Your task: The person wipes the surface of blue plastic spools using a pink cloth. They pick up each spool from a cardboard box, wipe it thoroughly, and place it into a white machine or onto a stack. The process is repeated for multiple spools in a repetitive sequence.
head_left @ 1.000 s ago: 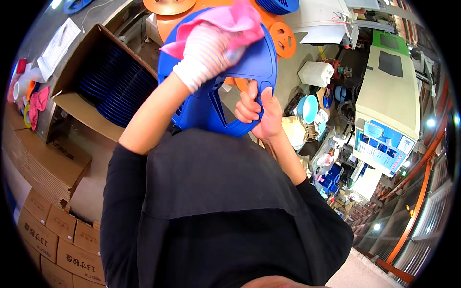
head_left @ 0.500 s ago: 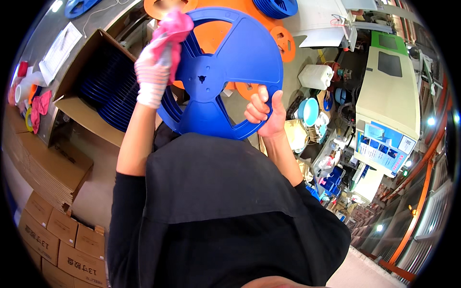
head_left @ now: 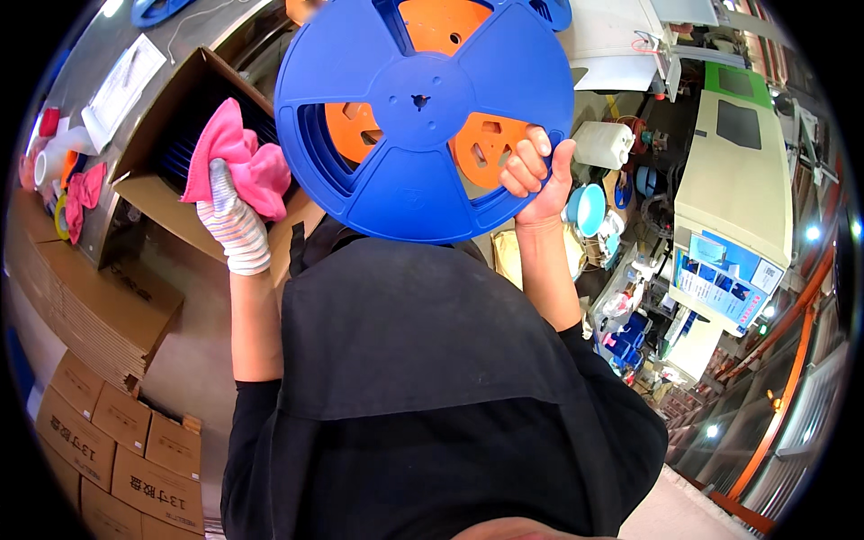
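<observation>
A large blue plastic reel [head_left: 423, 108] with cut-out windows faces me, held up in front of my chest. My right hand [head_left: 540, 175], bare, grips its lower right rim, fingers through a window and thumb on the outer edge. On the other side my left hand [head_left: 234, 211], in a striped white glove, clutches a pink cloth [head_left: 236, 157]. That hand is apart from the reel, in front of an open cardboard box [head_left: 153, 193] with dark blue reels inside. Orange reels [head_left: 490, 148] show through the windows of the blue one.
At the left, a grey workbench [head_left: 81, 108] carries papers [head_left: 124, 90] and another pink cloth [head_left: 85, 187]. Flattened cardboard [head_left: 108, 310] and stacked cartons [head_left: 117, 423] stand lower left. To the right are a white jerrycan [head_left: 603, 144], a light-blue basin [head_left: 587, 210] and a large beige machine [head_left: 733, 180].
My left hand has come off the reel's upper left, moving down and left with the pink cloth. The reel has turned and shifted slightly up and right, still in my right hand.
</observation>
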A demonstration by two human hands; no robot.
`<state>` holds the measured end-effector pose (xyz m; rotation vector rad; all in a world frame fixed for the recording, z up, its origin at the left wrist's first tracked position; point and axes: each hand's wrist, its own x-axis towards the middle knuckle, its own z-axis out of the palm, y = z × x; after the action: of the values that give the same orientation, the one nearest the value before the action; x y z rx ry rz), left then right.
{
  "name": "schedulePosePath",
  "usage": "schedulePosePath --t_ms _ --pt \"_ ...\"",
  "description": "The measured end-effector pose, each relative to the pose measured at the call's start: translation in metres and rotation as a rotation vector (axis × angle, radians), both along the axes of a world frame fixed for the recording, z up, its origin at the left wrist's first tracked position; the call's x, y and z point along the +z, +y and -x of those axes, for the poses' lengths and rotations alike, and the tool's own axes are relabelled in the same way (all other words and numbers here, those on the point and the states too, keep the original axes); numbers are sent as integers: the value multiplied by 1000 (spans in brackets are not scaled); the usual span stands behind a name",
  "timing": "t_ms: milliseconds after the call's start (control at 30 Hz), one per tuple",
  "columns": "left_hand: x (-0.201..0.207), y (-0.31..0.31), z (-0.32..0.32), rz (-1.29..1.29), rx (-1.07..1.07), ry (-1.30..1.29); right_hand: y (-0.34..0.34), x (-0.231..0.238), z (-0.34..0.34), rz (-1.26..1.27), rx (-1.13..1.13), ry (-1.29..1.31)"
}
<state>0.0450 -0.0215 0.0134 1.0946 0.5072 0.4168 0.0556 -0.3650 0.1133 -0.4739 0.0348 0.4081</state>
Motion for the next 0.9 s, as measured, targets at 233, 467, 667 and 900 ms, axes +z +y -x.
schedulePosePath --t_ms 233,467,667,900 --pt "80 -92 -22 -1268 -601 -366 48 15 10 139 142 82" --pt "49 -103 -17 -1068 -515 -472 54 26 26 242 116 82" --pt "26 -101 -54 -1058 -445 -440 61 22 30 234 153 62" --pt "50 -102 -70 -1166 -414 -448 72 23 28 262 167 105"
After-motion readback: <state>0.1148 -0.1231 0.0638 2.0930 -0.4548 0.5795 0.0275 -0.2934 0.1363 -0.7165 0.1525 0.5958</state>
